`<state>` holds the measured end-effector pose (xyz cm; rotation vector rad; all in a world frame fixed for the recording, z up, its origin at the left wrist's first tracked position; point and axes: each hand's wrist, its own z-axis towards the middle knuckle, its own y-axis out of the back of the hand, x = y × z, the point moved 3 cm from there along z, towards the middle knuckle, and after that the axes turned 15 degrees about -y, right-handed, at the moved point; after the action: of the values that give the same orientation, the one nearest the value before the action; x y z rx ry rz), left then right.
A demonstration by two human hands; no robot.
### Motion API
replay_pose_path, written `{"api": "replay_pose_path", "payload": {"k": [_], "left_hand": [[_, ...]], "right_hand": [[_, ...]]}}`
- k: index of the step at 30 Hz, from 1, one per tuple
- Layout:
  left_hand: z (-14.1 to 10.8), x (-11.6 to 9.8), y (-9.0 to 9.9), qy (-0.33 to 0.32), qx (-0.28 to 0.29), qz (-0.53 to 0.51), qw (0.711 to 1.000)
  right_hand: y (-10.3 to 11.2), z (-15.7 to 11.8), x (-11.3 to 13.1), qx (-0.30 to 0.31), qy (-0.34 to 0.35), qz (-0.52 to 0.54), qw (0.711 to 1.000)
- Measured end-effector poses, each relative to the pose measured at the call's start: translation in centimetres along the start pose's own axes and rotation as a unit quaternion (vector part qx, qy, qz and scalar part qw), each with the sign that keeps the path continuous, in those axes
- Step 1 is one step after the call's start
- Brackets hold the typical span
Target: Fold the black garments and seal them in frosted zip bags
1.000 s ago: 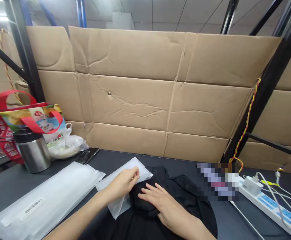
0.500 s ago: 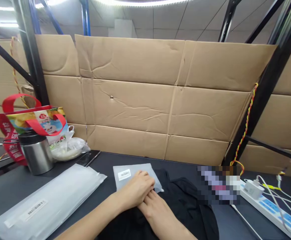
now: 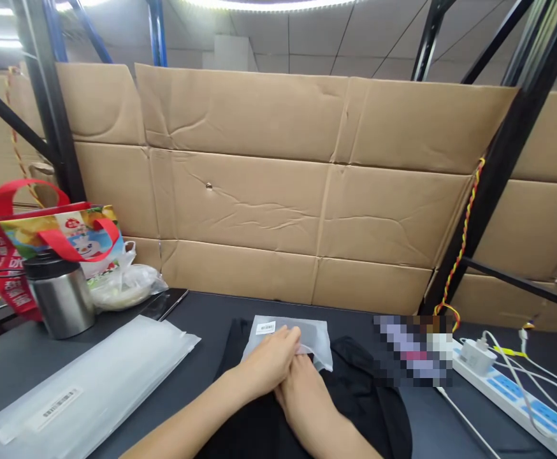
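Farthest left of the fingers, and beyond them, stands a red-handled printed bag (image 3: 78, 236), with a steel flask (image 3: 61, 296) in front of it. Just right of the flask, well left of the fingers, lie a knotted clear plastic bag (image 3: 128, 287) and a flat dark device (image 3: 174, 301). Nearer the fingers on that same side is a large frosted bag (image 3: 92, 376) with a barcode label. The left hand (image 3: 269, 362) has its fingers curled, pinching the near edge of a small frosted bag (image 3: 317, 336), which lies just beyond the fingertips, its label (image 3: 266, 327) left of them. Beside it the right hand (image 3: 304, 395) slants in close, its fingertips hidden at the bag's lifted edge, so I cannot tell whether they grip anything. Black cloth (image 3: 369, 401) spreads beneath both hands and out to the right of the fingers. Farther right of them come a pixelated patch (image 3: 412, 350), then a white power strip (image 3: 522, 395) with a white adapter (image 3: 477, 357) plugged in
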<state>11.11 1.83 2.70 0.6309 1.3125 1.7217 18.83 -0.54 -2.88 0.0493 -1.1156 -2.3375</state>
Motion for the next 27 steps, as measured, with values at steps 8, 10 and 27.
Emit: {"api": "replay_pose_path", "payload": {"k": [8, 10, 27], "left_hand": [[-3.9, 2.4, -1.1, -0.041, 0.022, -0.046, 0.998], [-4.8, 2.7, -1.9, -0.067, 0.047, -0.012, 0.997], [2.9, -3.2, -3.2, -0.128, 0.054, 0.113, 0.984]], "right_hand": [[7.4, -1.5, -4.1, 0.080, -0.073, -0.056, 0.993], [7.6, -1.4, -5.8, 0.112, -0.085, -0.061, 0.988], [5.2, -3.2, -9.4, 0.135, -0.228, 0.181, 0.947]]}}
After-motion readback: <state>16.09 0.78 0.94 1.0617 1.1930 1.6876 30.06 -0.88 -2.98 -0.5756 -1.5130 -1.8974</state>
